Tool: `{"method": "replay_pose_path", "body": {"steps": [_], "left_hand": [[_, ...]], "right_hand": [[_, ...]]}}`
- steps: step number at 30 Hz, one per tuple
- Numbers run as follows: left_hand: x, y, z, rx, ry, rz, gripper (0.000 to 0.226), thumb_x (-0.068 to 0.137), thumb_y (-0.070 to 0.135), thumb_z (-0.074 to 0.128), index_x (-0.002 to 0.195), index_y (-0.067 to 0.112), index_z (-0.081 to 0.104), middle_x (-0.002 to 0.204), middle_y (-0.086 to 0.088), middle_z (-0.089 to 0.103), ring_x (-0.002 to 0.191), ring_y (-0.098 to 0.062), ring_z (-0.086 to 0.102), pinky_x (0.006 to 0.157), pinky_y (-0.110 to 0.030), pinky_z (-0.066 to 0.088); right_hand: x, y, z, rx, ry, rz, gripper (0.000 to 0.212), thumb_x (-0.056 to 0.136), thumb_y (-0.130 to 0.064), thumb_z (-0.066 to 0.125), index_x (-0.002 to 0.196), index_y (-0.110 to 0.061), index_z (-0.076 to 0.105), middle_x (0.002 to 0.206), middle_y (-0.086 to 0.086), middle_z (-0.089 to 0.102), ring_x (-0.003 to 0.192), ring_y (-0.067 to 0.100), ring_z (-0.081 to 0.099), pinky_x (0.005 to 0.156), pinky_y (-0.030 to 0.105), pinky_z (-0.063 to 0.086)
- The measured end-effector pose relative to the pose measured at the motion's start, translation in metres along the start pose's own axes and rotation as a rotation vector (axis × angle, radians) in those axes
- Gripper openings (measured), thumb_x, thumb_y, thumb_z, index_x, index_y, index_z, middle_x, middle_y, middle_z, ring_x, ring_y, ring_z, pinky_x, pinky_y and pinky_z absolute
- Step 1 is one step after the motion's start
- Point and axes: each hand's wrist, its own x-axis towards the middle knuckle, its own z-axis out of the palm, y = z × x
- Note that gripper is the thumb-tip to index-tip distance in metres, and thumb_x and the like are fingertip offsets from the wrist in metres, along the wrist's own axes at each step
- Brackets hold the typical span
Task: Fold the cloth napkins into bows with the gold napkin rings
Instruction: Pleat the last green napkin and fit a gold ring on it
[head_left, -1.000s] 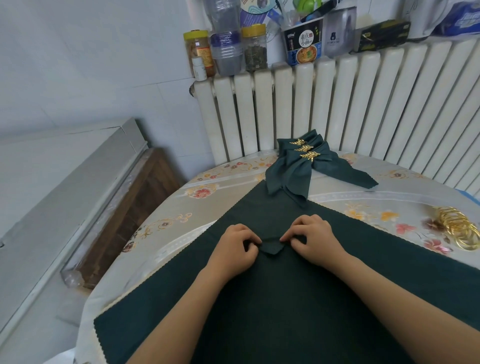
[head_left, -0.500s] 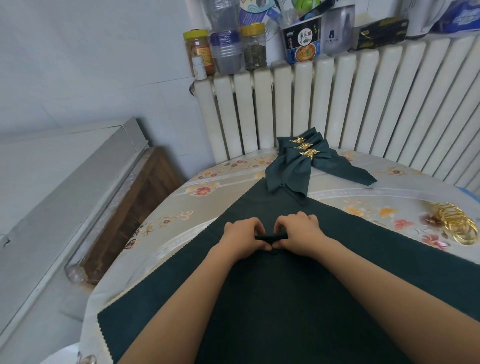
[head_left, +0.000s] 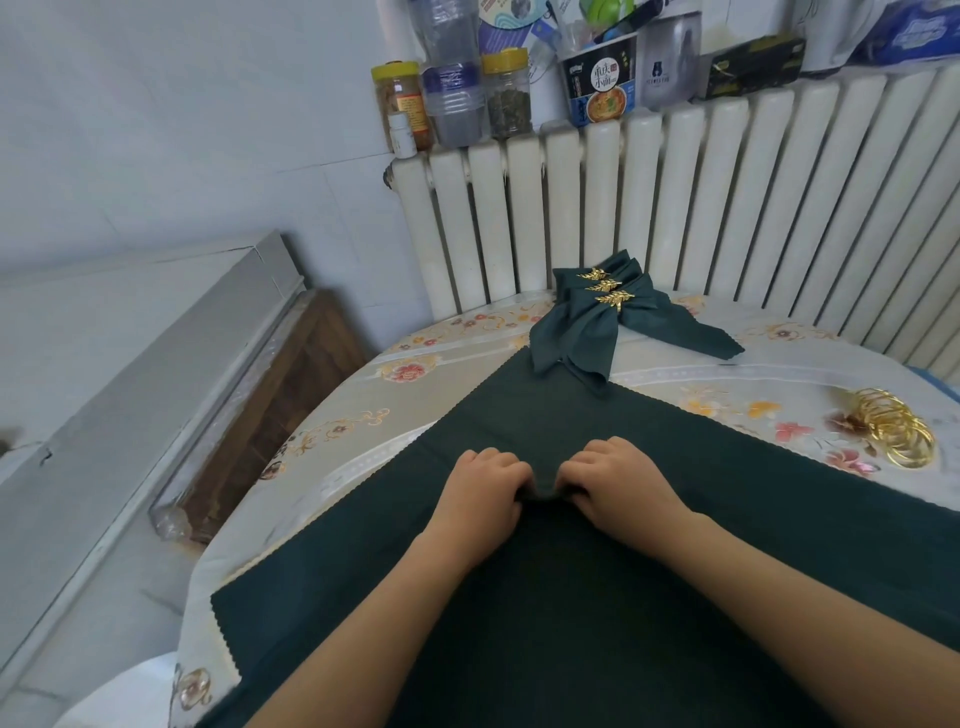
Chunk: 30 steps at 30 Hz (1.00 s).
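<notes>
Surface (head_left: 332, 447): round, floral cover; its left rim drops off toward a wooden board (head_left: 270, 410) and grey panel. Little spare room on that side.

Napkin (head_left: 519, 597): dark green cloth, lying flat on the surface as a diamond, far corner toward the radiator (head_left: 675, 208), left pinked edge near the surface rim. Judged light, soft, limp, no stiffness of its own; pleats likely to spring open unless held down. Weave looks matte, so prob. not slippery. Best hold: the centre line, where the gather is forming.

Left hand (head_left: 480, 488): fingers curled, pinching a small raised fold of napkin at centre, knuckles up.

Right hand (head_left: 618, 486): same, fingers curled on the other side of that fold; the two hands nearly touch, with the ridge between them.

Beyond the hands: finished bows (head_left: 597, 322), three stacked, each with a gold leaf ring, lying on the napkin's far corner. Risk: pulling cloth toward the body may drag them.

Far right: loose gold rings (head_left: 893, 431) in a heap on the surface, well apart from the napkin edge, w/in reach of right hand by my est.

Open room: right of napkin, between bows and rings. Radiator top carries jars and boxes; not in the way.
</notes>
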Motion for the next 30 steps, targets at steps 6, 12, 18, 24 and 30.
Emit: {"method": "replay_pose_path", "body": {"steps": [6, 12, 18, 24, 30], "left_hand": [[-0.017, 0.009, -0.005, -0.071, -0.036, -0.071, 0.029, 0.084, 0.02, 0.048, 0.107, 0.021, 0.064, 0.111, 0.005, 0.062, 0.103, -0.015, 0.053, 0.088, -0.026, 0.041], [-0.021, 0.019, -0.007, -0.117, -0.072, -0.165, 0.022, 0.09, 0.031, 0.051, 0.088, 0.016, 0.066, 0.096, 0.006, 0.064, 0.095, -0.013, 0.056, 0.083, -0.031, 0.048], [-0.008, 0.02, -0.014, -0.333, -0.142, -0.42, 0.02, 0.081, 0.029, 0.071, 0.078, 0.01, 0.071, 0.101, -0.001, 0.068, 0.093, -0.015, 0.061, 0.083, -0.031, 0.049], [0.012, 0.023, -0.018, -0.224, -0.314, -0.521, 0.029, 0.075, 0.029, 0.077, 0.098, 0.013, 0.068, 0.116, -0.007, 0.054, 0.112, -0.023, 0.05, 0.096, -0.037, 0.045], [0.015, 0.022, -0.022, -0.084, -0.341, -0.488, 0.056, 0.077, 0.039, 0.073, 0.123, 0.025, 0.047, 0.123, -0.001, 0.055, 0.118, -0.024, 0.046, 0.098, -0.037, 0.029]], "right_hand": [[-0.015, -0.005, -0.008, 0.091, -0.124, 0.045, 0.027, 0.091, -0.03, 0.049, 0.112, -0.029, 0.066, 0.117, -0.013, 0.063, 0.107, 0.01, 0.053, 0.09, 0.024, 0.042], [-0.016, -0.01, -0.012, 0.158, -0.171, 0.214, 0.026, 0.092, -0.042, 0.051, 0.099, -0.025, 0.07, 0.109, -0.013, 0.066, 0.103, 0.008, 0.054, 0.084, 0.027, 0.049], [-0.004, -0.022, -0.014, 0.149, -0.2, 0.373, 0.019, 0.086, -0.041, 0.062, 0.093, -0.024, 0.066, 0.113, -0.005, 0.053, 0.11, 0.015, 0.044, 0.088, 0.029, 0.043], [0.011, -0.026, -0.013, 0.025, -0.34, 0.518, 0.05, 0.084, -0.043, 0.063, 0.126, -0.023, 0.043, 0.133, 0.0, 0.045, 0.125, 0.023, 0.037, 0.102, 0.038, 0.028], [0.015, -0.028, -0.019, -0.114, -0.392, 0.46, 0.041, 0.085, -0.047, 0.059, 0.118, -0.024, 0.053, 0.124, 0.003, 0.05, 0.119, 0.024, 0.04, 0.099, 0.038, 0.03]]}}
